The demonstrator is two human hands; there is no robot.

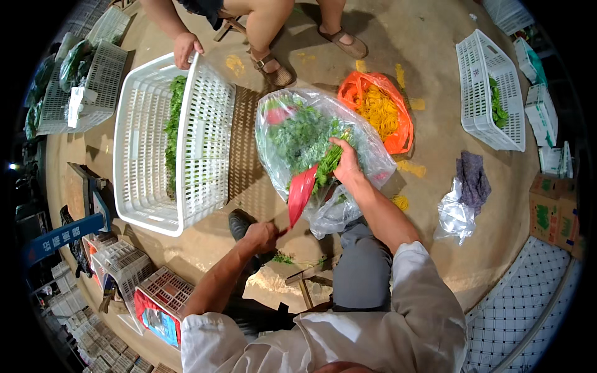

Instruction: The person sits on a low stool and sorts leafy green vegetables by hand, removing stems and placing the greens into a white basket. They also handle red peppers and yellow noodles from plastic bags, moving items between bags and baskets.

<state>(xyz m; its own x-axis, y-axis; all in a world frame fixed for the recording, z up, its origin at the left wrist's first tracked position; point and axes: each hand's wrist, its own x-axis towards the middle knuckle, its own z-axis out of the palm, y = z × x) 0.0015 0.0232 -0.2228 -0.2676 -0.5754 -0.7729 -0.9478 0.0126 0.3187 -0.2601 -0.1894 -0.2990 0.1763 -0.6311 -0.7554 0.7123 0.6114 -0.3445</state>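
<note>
My right hand point(347, 161) grips a bunch of leafy green herbs point(329, 164) by its stems, above a large clear plastic bag point(373, 158) filled with more feathery greens point(298, 128). A red plastic strip point(301, 191) runs from around the bunch down to my left hand point(262, 237), which is closed on its lower end. Behind the clear bag stands an orange-red plastic bag point(405, 121) full of yellow rubber bands point(378, 109). To the left, a white plastic crate point(205, 140) lies tipped on its side, with leafy greens point(175, 135) inside.
Opposite, a seated person's hand point(186, 49) holds the crate's upper edge. Another white crate point(489, 93) with greens stands at right, near a dark cloth point(472, 179) and crumpled clear plastic point(454, 214). A blue-framed platform scale point(70, 233) and smaller crates point(163, 293) are at left.
</note>
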